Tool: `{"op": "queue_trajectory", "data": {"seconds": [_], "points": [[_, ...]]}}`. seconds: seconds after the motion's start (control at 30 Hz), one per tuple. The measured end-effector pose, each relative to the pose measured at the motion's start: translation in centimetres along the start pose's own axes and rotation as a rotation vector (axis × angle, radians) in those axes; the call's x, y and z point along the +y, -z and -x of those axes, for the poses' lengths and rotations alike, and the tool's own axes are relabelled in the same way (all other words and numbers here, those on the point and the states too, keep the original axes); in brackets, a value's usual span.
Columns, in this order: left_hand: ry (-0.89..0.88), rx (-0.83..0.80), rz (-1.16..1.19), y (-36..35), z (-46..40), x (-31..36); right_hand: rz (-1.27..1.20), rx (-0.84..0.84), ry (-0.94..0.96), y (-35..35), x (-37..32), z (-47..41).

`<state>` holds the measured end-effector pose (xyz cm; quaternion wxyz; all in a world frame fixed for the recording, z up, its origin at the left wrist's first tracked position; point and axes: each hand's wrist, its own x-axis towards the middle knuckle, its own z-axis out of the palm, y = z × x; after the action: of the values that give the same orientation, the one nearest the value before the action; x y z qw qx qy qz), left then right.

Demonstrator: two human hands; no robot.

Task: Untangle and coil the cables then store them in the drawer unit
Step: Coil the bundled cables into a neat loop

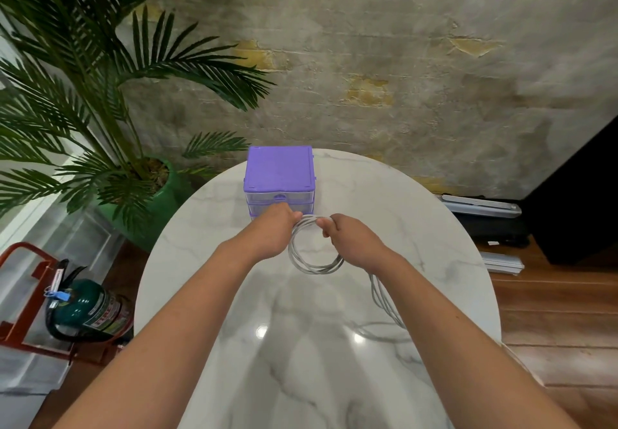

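Colours I can make out from the head camera, table and surroundings

Drawer unit (pixel 279 169): purple top and frame, drawer fronts clear with a lilac tint. Cable (pixel 314 266): pale grey, coil and trailing length alike. Table (pixel 418 221): glossy white marble pattern, grey veins. Wall (pixel 401 60): mottled grey-beige, ochre patches. Plant (pixel 83 70): dark green fronds, bright green pot (pixel 167 194). Fire extinguisher (pixel 90 308): teal-green in a red stand (pixel 23 295). Floor (pixel 551 311): reddish-brown wood planks.

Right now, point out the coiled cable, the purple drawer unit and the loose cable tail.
coiled cable (pixel 302 266), head view, lower left arc of the loops.
purple drawer unit (pixel 279 169), head view, middle of its top panel.
loose cable tail (pixel 384 298), head view, strands trailing across the table below the right wrist.
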<state>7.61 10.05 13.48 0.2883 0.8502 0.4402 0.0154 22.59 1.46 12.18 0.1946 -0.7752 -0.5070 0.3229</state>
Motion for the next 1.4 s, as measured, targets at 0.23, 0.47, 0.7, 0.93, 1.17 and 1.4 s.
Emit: {"op": "queue_trajectory", "data": {"seconds": [0.23, 0.47, 0.7, 0.93, 1.17, 1.4], "points": [[0.038, 0.035, -0.356, 0.6, -0.2, 0.1, 0.185, 0.037, 0.002, 0.2, -0.9, 0.0], [0.187, 0.06, -0.509, 1.7, 0.2, 2.4, 0.453, 0.131, 0.038, 0.0, -1.5, -0.1], [0.227, -0.106, 0.472, 2.1, 0.4, 1.1, 0.226, 0.164, -0.066, -0.2, -1.0, -0.2], [0.247, 0.187, 0.868, -1.4, 0.7, 1.5, -0.29, 0.092, -0.045, 0.1, -1.4, -0.5], [0.311, 0.44, 0.81, -3.0, 1.0, 1.3, -0.433, 0.036, -0.005, 1.1, -1.7, 0.4], [0.349, 0.46, 1.109, -3.0, 0.3, 1.7, -0.473, 0.057, 0.045, 1.7, -2.5, 0.3]]}}
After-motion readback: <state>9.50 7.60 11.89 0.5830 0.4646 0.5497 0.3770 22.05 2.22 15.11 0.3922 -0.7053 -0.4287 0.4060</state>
